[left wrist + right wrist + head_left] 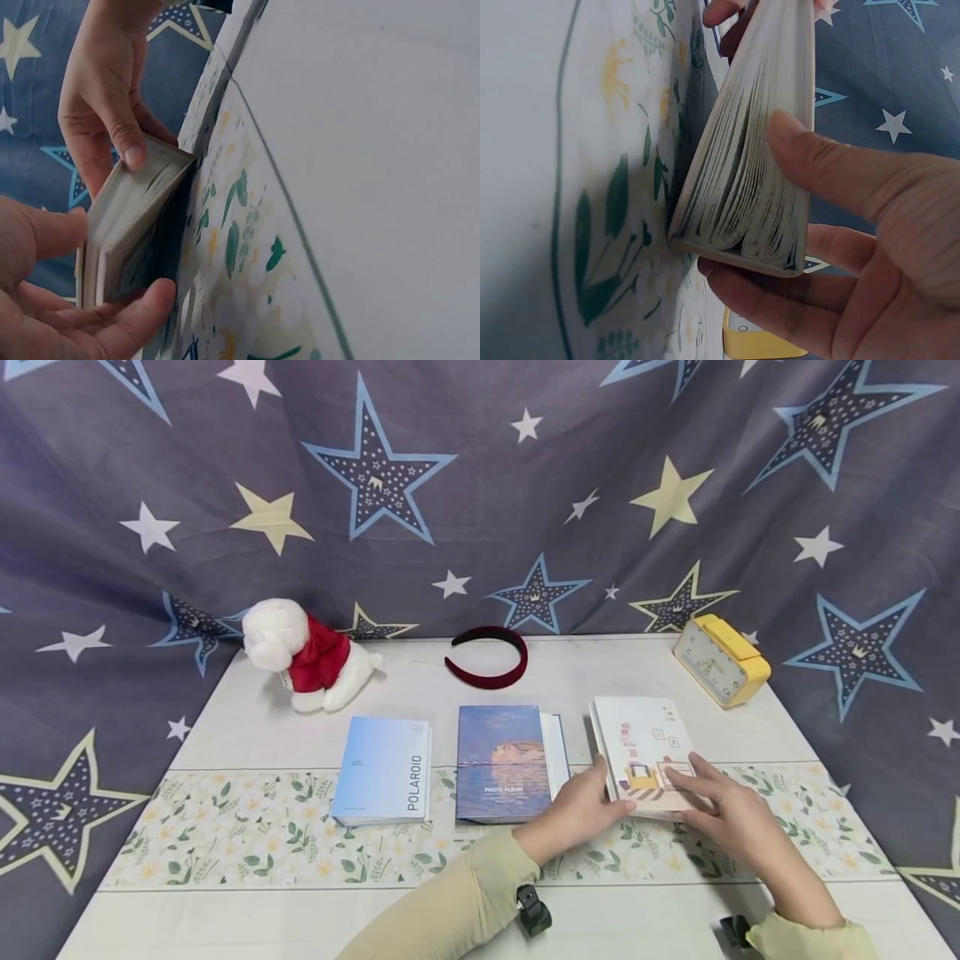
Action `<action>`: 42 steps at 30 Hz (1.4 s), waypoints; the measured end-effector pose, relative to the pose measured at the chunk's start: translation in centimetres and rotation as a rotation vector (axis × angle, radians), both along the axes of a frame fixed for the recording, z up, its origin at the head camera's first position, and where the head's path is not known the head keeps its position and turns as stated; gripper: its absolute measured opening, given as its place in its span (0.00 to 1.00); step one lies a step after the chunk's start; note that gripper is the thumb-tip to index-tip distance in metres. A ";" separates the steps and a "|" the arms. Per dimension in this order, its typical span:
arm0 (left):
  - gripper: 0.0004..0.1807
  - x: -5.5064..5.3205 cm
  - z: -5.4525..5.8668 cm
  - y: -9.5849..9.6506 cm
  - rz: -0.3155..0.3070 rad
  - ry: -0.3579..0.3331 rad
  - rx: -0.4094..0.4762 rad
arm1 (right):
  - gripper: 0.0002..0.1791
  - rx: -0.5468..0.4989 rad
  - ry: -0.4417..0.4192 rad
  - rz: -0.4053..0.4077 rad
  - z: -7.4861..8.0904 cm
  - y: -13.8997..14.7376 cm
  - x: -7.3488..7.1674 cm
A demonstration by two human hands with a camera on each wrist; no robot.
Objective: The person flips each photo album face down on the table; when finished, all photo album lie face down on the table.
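Note:
A thick photo album [637,735] with a white illustrated cover is at the right, tilted off the tabletop. My left hand [573,810] grips its left side, thumb at the near corner. From the right, my right hand [738,814] holds the same album, its fingers over the cover's edge and spine. In the right wrist view the thumb [799,142] presses on the album's page ends [739,180], which fan slightly between the covers. The left wrist view shows both hands around the album [139,210].
A blue POLAROID album [382,768] and a seascape photo album [498,760] lie on the floral strip to the left. Behind are a white plush dog [322,656] in red, a dark red headband [491,681] and a yellow alarm clock [720,660]. A starry curtain backs the table.

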State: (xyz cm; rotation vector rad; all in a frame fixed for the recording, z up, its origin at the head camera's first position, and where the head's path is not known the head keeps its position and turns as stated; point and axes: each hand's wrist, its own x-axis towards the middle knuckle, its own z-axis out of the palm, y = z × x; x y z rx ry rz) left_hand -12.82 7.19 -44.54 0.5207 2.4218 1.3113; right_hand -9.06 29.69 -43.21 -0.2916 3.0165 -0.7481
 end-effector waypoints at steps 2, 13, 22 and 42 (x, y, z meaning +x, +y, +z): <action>0.45 0.0 -0.1 0.2 -0.003 0.013 -0.062 | 0.33 0.018 0.000 -0.005 0.0 0.0 0.0; 0.37 0.2 -0.4 0.6 -0.014 0.112 -0.253 | 0.33 0.102 -0.003 -0.036 -0.1 -0.4 0.1; 0.33 0.4 -0.3 0.8 -0.026 0.171 -0.348 | 0.31 0.200 0.035 -0.066 -0.2 -1.3 0.1; 0.22 0.8 1.4 -1.9 -0.106 0.190 -0.212 | 0.31 0.213 -0.026 -0.087 0.0 -3.3 -0.1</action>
